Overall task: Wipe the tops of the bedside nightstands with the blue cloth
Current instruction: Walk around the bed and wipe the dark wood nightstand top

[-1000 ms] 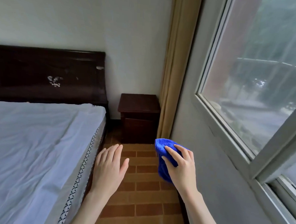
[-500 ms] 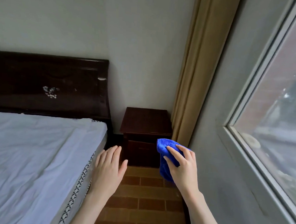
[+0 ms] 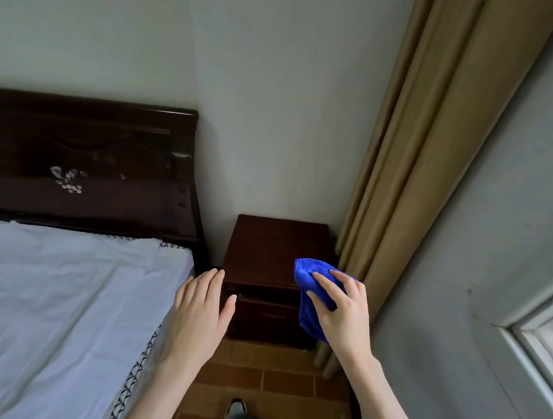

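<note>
The right hand, its fingers grasping the blue cloth, hangs at the nightstand's front right corner, its top just ahead and left, while the left hand hovers released beside the bed.

Bed, headboard, curtain

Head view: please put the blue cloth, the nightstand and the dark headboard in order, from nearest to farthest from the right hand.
1. The blue cloth: held in the right hand itself.
2. The nightstand: just ahead and to the left of that hand, in the corner by the curtain.
3. The headboard: far to the left, at the head of the bed.
</note>
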